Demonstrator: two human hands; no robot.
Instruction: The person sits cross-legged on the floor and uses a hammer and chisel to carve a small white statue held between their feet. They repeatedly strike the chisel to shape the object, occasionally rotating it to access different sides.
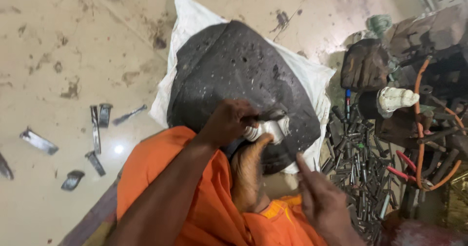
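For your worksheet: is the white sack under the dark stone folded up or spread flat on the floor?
Spread flat: the white sack shows beyond the stone on several sides.

Left grip (229, 122) closed, right grip (319, 199) open, forefinger extended.

Large dark pitted stone slab (234, 70) lies on a white woven sack (195, 17) spread on the floor (58, 41). Small white carved stone piece (268, 128) rests on the slab's near edge, left hand (228, 122) on it, right hand (319, 202) nearer, right. Flat metal chisel blades (95, 129) scattered left; heap of dark metal chisels (358, 173) right.
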